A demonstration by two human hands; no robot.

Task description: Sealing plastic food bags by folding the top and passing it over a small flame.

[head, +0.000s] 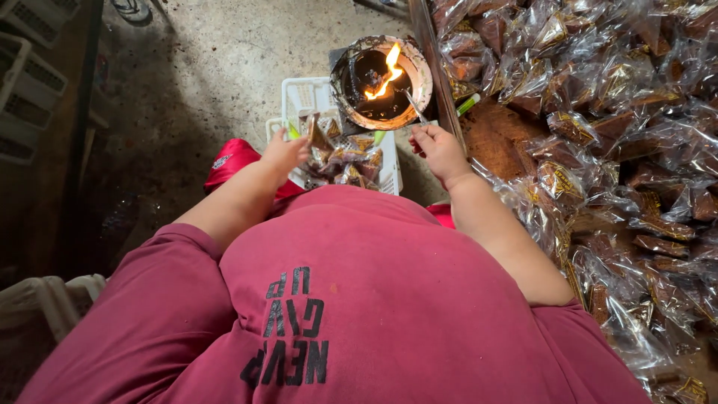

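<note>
Flame [388, 71] burning bright in the round bowl [419, 71], and everything sits around that bowl. Right hand [440, 150] is just below the bowl's right rim, fingers pinched together on a thin metal rod [412, 105] whose tip reaches up into the bowl beside the flame. Left hand [286, 152] is down and left of the bowl, fingers closed on a small clear packet [313, 129] with a brown filling, held upright. Directly under the bowl sits a white basket [303, 96], with more packets lying in it between the two hands. A green stick [468, 104] lies just right of the bowl. Farther right of it, a great pile of wrapped packets [613, 112] spreads across the surface.
</note>
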